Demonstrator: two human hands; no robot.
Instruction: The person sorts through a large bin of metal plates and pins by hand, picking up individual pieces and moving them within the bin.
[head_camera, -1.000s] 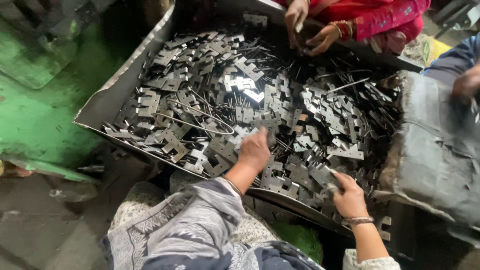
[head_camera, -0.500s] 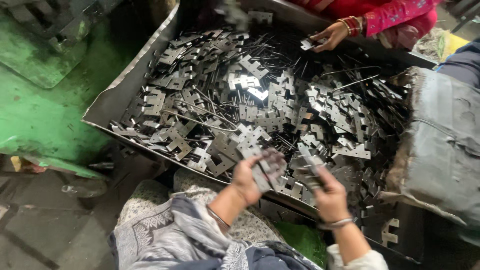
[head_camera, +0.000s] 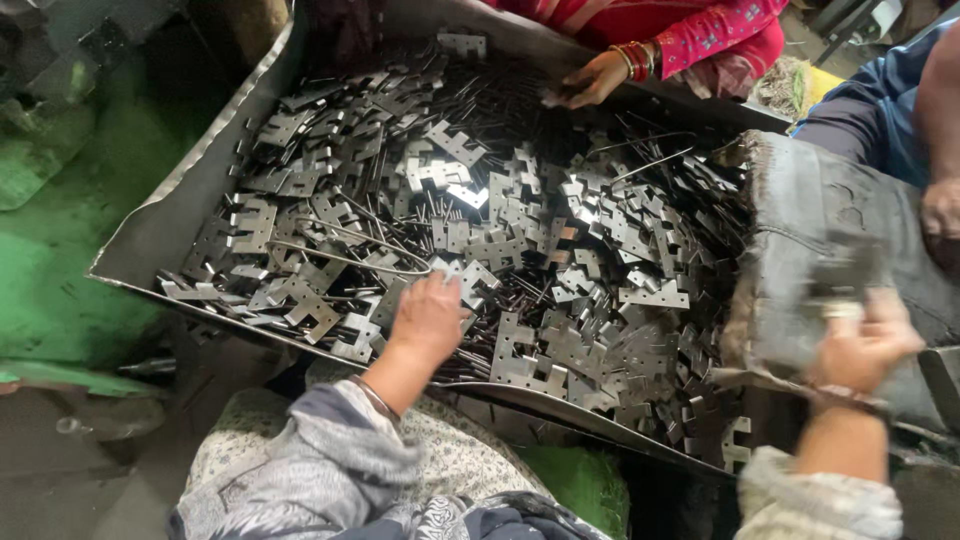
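Metal hinge plates (head_camera: 520, 240) are heaped all over the big steel tray (head_camera: 170, 225). Left hand (head_camera: 428, 318) rests curled on the pile; right hand (head_camera: 862, 345) is blurry over a grey sack (head_camera: 820, 220), grip unclear.

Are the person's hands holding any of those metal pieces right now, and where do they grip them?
Left hand rests on the metal plates, fingers hidden, so a hold cannot be told. Right hand is blurred over the dark sack; unclear.
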